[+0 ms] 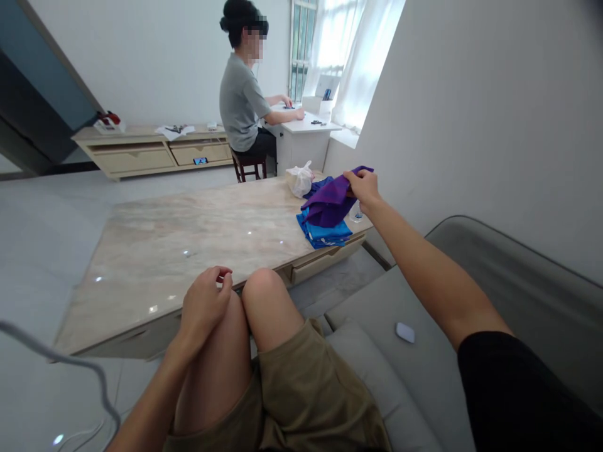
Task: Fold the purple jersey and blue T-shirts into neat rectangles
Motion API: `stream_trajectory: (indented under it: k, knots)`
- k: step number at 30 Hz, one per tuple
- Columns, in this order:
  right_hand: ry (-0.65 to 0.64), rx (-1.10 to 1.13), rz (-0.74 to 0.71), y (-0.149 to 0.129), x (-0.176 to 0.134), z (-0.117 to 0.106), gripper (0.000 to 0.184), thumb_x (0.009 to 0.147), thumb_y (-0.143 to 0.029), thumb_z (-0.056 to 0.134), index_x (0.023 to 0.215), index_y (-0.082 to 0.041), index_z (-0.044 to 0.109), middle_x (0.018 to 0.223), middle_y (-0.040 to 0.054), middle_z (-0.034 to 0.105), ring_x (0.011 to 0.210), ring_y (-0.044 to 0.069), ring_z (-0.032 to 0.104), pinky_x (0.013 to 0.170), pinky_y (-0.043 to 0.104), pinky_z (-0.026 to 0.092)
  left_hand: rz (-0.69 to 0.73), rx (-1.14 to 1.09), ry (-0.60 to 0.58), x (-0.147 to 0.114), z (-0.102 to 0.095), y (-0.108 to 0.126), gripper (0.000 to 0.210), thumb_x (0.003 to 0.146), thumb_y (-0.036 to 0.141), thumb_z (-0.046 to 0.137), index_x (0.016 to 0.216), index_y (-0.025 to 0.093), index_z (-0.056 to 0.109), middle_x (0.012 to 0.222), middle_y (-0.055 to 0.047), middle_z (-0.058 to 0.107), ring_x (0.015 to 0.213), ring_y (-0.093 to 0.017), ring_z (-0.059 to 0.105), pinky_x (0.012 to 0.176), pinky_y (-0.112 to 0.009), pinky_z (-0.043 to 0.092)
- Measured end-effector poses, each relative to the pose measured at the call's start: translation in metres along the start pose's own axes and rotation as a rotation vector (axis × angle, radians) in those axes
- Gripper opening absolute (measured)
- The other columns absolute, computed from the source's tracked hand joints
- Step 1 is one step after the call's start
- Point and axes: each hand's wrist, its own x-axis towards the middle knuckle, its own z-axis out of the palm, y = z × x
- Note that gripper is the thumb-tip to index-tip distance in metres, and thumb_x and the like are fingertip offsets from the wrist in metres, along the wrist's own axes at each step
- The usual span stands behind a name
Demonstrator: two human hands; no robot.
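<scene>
My right hand [363,188] pinches the edge of a purple cloth [330,201], which droops in folds to the left. Below it on the table lies a stack of folded bright blue fabric [325,235], and darker blue fabric [319,186] shows behind. A clear plastic item [357,213], partly hidden by the cloth and my hand, sits just right of the stack. My left hand [206,301] rests on my left knee with loosely curled fingers, a gap between thumb and forefinger, and nothing held.
The marble-topped table [202,245] spans the space before my knees. A white plastic bag [300,179] stands at its far right corner. Another person [242,100] sits at a white desk [306,125]. A small white object [405,333] lies on the grey sofa [372,314]. A grey cable [70,359] hangs at left.
</scene>
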Motion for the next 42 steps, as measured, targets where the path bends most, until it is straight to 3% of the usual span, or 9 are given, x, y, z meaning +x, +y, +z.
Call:
stream_trajectory:
  k: [5,14,17,20,23,26,31,34,42]
  knots:
    - [0.147,0.045,0.023,0.024,0.033,0.011,0.025,0.098,-0.042,0.071,0.105,-0.020,0.062,0.098,0.0072,0.073,0.090,0.022,0.075,0.070,0.036,0.068,-0.006,0.032,0.008,0.001,0.002,0.005,0.036,0.097,0.045,0.045,0.104,0.023,0.072,0.104,-0.012,0.079,0.092,-0.030,0.075,0.091,-0.042,0.057]
    - [-0.190,-0.154,0.501,0.141,-0.129,-0.009,0.023,0.100,-0.038,0.069,0.089,-0.020,0.061,0.083,0.0144,0.079,0.067,0.025,0.078,0.062,0.035,0.064,0.005,0.062,-0.036,0.003,0.006,0.007,0.036,0.098,0.050,0.045,0.104,0.025,0.071,0.104,-0.010,0.078,0.094,-0.032,0.074,0.093,-0.045,0.057]
    - [-0.173,-0.288,0.318,0.145,-0.111,-0.017,0.016,0.101,-0.035,0.065,0.094,-0.021,0.065,0.091,0.0124,0.081,0.077,0.025,0.080,0.077,0.038,0.066,0.003,0.069,-0.054,0.004,0.007,0.005,0.035,0.098,0.051,0.045,0.105,0.027,0.069,0.106,-0.009,0.078,0.094,-0.032,0.073,0.091,-0.046,0.057]
    - [-0.233,-0.617,-0.124,0.145,-0.065,-0.007,0.024,0.104,-0.032,0.058,0.115,-0.018,0.073,0.117,0.0168,0.081,0.112,0.031,0.077,0.109,0.047,0.058,0.001,0.089,-0.058,0.006,0.010,0.003,0.034,0.099,0.052,0.044,0.106,0.029,0.068,0.110,-0.009,0.078,0.098,-0.033,0.074,0.092,-0.047,0.057]
    - [-0.307,-0.897,-0.345,0.157,-0.028,0.019,0.049,0.105,-0.037,0.056,0.147,-0.012,0.065,0.161,0.0230,0.057,0.153,0.038,0.051,0.130,0.057,0.036,0.001,0.101,-0.059,0.008,0.013,0.003,0.033,0.099,0.054,0.044,0.106,0.031,0.067,0.111,-0.009,0.078,0.102,-0.034,0.074,0.092,-0.049,0.057]
    - [-0.375,-1.025,-0.284,0.184,-0.009,0.045,0.065,0.106,-0.046,0.055,0.162,-0.014,0.053,0.178,0.0205,0.034,0.167,0.039,0.026,0.135,0.063,0.020,0.005,0.083,-0.080,0.010,0.017,0.002,0.032,0.099,0.055,0.044,0.104,0.033,0.067,0.110,-0.010,0.079,0.106,-0.036,0.073,0.094,-0.051,0.058]
    - [-0.421,-1.056,-0.260,0.220,0.015,0.061,0.070,0.106,-0.051,0.052,0.165,-0.014,0.049,0.179,0.0195,0.033,0.169,0.039,0.019,0.136,0.065,0.012,-0.025,0.046,-0.123,0.018,0.023,0.000,0.032,0.097,0.058,0.046,0.102,0.035,0.068,0.108,-0.009,0.080,0.106,-0.036,0.073,0.094,-0.052,0.059]
    - [-0.447,-1.035,-0.275,0.220,0.022,0.058,0.067,0.106,-0.049,0.050,0.164,-0.016,0.050,0.177,0.0178,0.038,0.167,0.038,0.025,0.135,0.065,0.015,-0.014,0.023,-0.147,0.023,0.026,-0.002,0.033,0.096,0.058,0.047,0.103,0.034,0.069,0.108,-0.010,0.080,0.105,-0.036,0.074,0.096,-0.052,0.059]
    - [-0.171,-1.040,-0.329,0.181,-0.020,0.022,0.045,0.105,-0.037,0.051,0.138,-0.012,0.068,0.139,0.0235,0.065,0.131,0.038,0.057,0.116,0.050,0.045,0.064,0.070,-0.208,0.026,0.033,-0.003,0.036,0.099,0.054,0.047,0.106,0.027,0.071,0.113,-0.012,0.080,0.108,-0.036,0.074,0.097,-0.051,0.056]
